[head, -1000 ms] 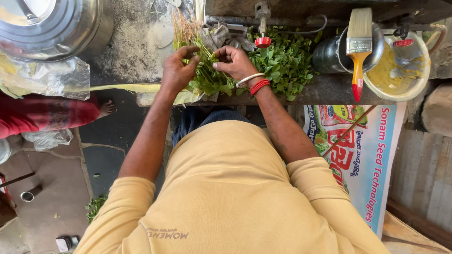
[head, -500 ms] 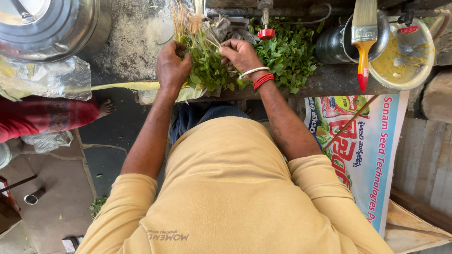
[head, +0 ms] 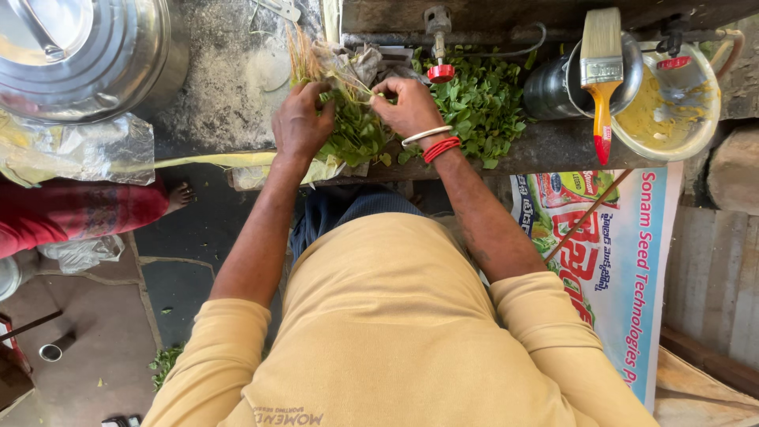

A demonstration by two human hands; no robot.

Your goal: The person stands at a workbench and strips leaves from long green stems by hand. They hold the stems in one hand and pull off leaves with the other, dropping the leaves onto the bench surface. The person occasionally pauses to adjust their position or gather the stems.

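My left hand [head: 302, 122] grips a bunch of green leafy herbs [head: 352, 134] with pale roots pointing up, on a stone counter [head: 221, 103]. My right hand [head: 407, 107], with white and red bangles at the wrist, pinches stems at the top of the same bunch. A heap of plucked green leaves [head: 478, 107] lies just to the right of that hand.
A large steel pot with lid [head: 79, 55] sits at the upper left above crumpled plastic [head: 71, 154]. A paintbrush [head: 601, 67] rests across a steel cup and a bowl of yellow paste [head: 668, 107]. A red-handled tap [head: 439, 47] is behind the leaves. Another person's foot [head: 180, 195] shows at left.
Both hands have shifted slightly along the bunch, the right hand pulling at stems near its top. The camera view has tilted a little.
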